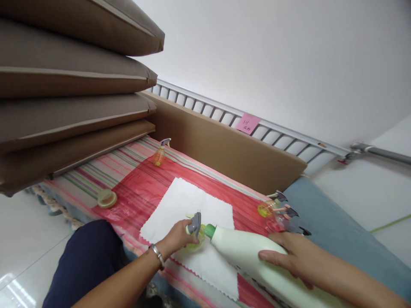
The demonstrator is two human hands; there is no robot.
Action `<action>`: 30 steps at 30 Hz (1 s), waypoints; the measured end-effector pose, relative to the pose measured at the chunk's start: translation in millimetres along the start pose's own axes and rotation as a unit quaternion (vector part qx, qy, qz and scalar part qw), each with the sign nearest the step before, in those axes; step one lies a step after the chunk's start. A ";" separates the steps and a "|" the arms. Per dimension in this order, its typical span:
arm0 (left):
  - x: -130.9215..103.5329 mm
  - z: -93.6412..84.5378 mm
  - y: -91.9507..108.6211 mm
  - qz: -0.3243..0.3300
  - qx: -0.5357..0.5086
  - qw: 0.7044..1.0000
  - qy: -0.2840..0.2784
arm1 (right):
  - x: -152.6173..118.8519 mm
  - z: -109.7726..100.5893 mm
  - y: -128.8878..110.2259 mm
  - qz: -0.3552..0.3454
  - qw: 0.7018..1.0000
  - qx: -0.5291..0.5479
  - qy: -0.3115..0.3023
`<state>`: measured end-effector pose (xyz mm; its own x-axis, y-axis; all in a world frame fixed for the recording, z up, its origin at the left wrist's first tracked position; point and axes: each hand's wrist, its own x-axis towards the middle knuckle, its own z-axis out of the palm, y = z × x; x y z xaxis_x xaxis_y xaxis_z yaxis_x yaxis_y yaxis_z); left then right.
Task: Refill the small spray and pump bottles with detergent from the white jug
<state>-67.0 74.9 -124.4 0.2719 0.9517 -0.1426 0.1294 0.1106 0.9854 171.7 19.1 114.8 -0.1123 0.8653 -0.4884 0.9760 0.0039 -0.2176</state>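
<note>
My left hand (178, 235), with a bracelet at its wrist, is closed around a grey trigger spray head (194, 224). Right beside it is a small clear yellow bottle (196, 247) on a white scalloped-edge cloth (178, 201); the fingers partly cover this bottle. My right hand (292, 256) grips a large pale green bottle (247, 248), tilted with its green spout (210, 231) at the small bottle's mouth. Whether liquid is flowing, I cannot tell. Near my right hand are a yellow spray bottle (266, 209) and a pinkish-red one (276, 223).
Red sheeting (141, 188) covers part of a striped cloth (86, 184). On it stand an orange-yellow spray bottle (159, 157) and a round pale lid (107, 198). Brown cushions (73, 111) are stacked at left. A brown board (224, 147) leans behind, before a white radiator (205, 109).
</note>
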 end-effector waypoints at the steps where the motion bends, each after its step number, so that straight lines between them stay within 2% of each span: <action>1: 0.2 0.0 0.0 0.001 0.000 1.000 0.000 | 0.2 -0.3 -0.1 -0.002 1.000 -0.003 0.000; 22: 2.4 0.9 -2.4 0.007 0.012 1.000 0.004 | -0.4 -4.1 -8.6 0.012 1.000 -0.008 0.000; 30: 3.7 1.4 -2.7 0.002 0.011 1.000 0.002 | 4.1 -3.6 4.3 -0.006 1.000 -0.003 -0.001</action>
<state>-65.0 77.7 -127.7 0.2690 0.9531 -0.1388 0.1499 0.1009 0.9835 176.1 24.5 114.9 -0.1243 0.8638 -0.4882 0.9758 0.0173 -0.2178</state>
